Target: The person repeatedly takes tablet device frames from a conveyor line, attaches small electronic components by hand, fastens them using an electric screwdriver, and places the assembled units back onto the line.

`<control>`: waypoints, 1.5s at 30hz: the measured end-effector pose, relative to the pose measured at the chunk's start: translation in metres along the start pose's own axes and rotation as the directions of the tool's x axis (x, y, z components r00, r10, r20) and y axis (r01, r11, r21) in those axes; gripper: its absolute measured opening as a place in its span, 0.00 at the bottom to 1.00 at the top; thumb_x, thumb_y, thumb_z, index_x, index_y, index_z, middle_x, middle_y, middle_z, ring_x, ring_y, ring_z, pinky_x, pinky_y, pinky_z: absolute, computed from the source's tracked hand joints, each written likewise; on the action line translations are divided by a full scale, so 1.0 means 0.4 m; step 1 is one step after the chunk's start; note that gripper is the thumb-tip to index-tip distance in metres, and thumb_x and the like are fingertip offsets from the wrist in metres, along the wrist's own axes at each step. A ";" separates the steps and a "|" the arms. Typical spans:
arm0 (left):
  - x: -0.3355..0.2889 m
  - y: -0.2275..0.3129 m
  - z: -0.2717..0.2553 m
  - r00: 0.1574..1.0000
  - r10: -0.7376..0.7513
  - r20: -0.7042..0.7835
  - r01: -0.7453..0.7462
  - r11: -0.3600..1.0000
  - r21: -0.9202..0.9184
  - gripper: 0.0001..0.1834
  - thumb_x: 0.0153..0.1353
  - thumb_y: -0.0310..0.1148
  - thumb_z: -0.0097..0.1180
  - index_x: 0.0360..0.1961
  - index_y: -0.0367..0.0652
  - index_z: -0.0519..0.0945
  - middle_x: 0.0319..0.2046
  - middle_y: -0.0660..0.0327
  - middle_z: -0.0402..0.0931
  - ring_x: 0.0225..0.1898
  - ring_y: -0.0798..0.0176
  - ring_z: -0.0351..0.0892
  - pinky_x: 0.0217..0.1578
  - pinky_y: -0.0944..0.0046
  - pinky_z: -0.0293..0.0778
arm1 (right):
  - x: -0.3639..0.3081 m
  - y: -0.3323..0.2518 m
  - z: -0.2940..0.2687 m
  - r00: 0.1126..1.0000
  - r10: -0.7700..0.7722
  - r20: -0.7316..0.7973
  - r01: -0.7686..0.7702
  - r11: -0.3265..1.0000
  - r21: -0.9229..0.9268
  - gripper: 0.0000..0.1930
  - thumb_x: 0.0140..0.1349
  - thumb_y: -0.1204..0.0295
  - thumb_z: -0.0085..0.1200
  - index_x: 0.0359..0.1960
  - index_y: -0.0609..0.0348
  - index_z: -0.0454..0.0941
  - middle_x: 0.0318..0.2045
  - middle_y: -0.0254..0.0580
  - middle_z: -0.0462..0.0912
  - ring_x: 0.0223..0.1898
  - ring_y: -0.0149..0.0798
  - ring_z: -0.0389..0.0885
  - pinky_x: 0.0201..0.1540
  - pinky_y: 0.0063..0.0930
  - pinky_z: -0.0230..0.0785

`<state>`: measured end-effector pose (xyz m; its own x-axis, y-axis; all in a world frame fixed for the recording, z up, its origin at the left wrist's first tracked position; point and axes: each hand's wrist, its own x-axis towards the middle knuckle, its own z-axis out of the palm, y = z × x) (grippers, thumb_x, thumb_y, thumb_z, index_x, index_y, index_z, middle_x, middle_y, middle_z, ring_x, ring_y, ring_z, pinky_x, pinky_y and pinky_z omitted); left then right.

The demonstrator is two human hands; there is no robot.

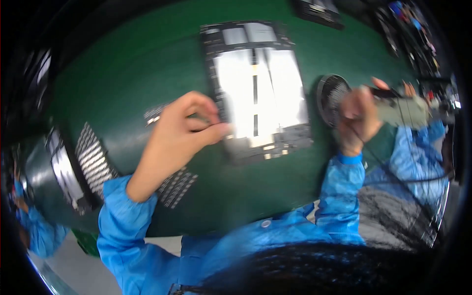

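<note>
Broadly, you have a green surface [255,194] before you, and on it, ahead of your body, lies the piece you are working on: a flat dark-framed assembly [236,73] with bright silver panels, its long sides running away from you. Your left hand [174,123] is at its left edge, thumb tip over the rim of the silver area and the other fingers curled beside it; whether those fingers are released or grasping some small piece, you cannot tell from this view. Your right hand [361,115] is off to the right, clear of the assembly, and blurred; its fingers are bent, but their grip cannot be made out. Just beyond it, a pale grey object [405,112] is too smeared to identify. Beside that hand, on its assembly side, is a round dark disc [330,101]. Smallest of all, rows of small pieces [178,188] lie near your left forearm. The step in hand looks like close fingertip work along the assembly's left edge, with your right hand occupied around the disc. Your next move seems to call for light, exact left fingers and no pressing on the silver panels.
</note>
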<state>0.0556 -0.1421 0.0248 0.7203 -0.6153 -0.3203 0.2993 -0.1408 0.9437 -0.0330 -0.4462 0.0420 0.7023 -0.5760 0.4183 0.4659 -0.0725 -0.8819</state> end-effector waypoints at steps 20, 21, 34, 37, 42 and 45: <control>-0.003 -0.032 -0.023 0.996 0.085 -0.003 -0.085 0.995 0.050 0.15 0.53 0.28 0.66 0.37 0.36 0.73 0.32 0.59 0.77 0.28 0.74 0.78 0.22 0.74 0.66 | -0.185 -0.003 0.318 0.908 0.151 0.392 -0.172 0.985 0.019 0.19 0.61 0.84 0.47 0.50 0.46 0.66 0.20 0.31 0.66 0.13 0.25 0.59 0.13 0.19 0.58; -0.001 -0.034 -0.021 0.996 0.087 -0.005 -0.087 0.994 0.063 0.15 0.53 0.28 0.66 0.37 0.36 0.73 0.32 0.59 0.77 0.29 0.74 0.78 0.22 0.74 0.66 | -0.186 -0.002 0.317 0.906 0.158 0.392 -0.173 0.985 0.001 0.19 0.61 0.84 0.47 0.50 0.47 0.66 0.20 0.32 0.66 0.13 0.25 0.59 0.13 0.20 0.58; 0.003 -0.043 -0.018 0.996 0.086 -0.009 -0.085 0.995 0.046 0.13 0.53 0.24 0.65 0.36 0.34 0.73 0.33 0.58 0.77 0.32 0.71 0.78 0.30 0.73 0.72 | -0.191 0.001 0.334 0.890 0.221 0.400 -0.182 0.974 -0.133 0.15 0.62 0.83 0.47 0.45 0.48 0.62 0.19 0.34 0.61 0.11 0.29 0.57 0.13 0.25 0.53; 0.010 -0.038 -0.014 0.995 0.100 0.014 -0.100 0.995 0.028 0.13 0.53 0.22 0.64 0.38 0.35 0.73 0.34 0.60 0.76 0.33 0.71 0.78 0.31 0.73 0.73 | -0.190 0.005 0.335 0.933 0.249 0.260 -0.252 0.967 -0.023 0.17 0.53 0.81 0.62 0.40 0.58 0.67 0.27 0.39 0.76 0.27 0.28 0.75 0.31 0.26 0.72; -0.017 -0.057 -0.019 0.984 0.180 -0.015 -0.179 0.983 0.049 0.15 0.54 0.20 0.62 0.41 0.38 0.72 0.35 0.60 0.77 0.34 0.70 0.79 0.33 0.72 0.74 | -0.178 0.008 0.332 0.762 0.147 0.630 -0.055 0.985 -0.164 0.12 0.58 0.84 0.52 0.38 0.55 0.65 0.20 0.36 0.68 0.17 0.28 0.67 0.18 0.25 0.60; -0.051 -0.023 -0.001 0.955 0.287 -0.069 -0.274 0.949 0.159 0.22 0.55 0.15 0.58 0.51 0.38 0.67 0.39 0.53 0.78 0.35 0.61 0.82 0.33 0.67 0.77 | -0.201 0.010 0.356 0.865 0.201 0.459 -0.194 0.979 -0.063 0.10 0.58 0.84 0.55 0.35 0.57 0.68 0.21 0.34 0.72 0.19 0.24 0.70 0.19 0.21 0.62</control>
<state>0.0385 -0.1279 0.0226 0.8172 -0.5749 -0.0406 -0.0129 -0.0887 0.9960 -0.0108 -0.2840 0.0360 0.9486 -0.1392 0.2844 0.2858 -0.0102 -0.9582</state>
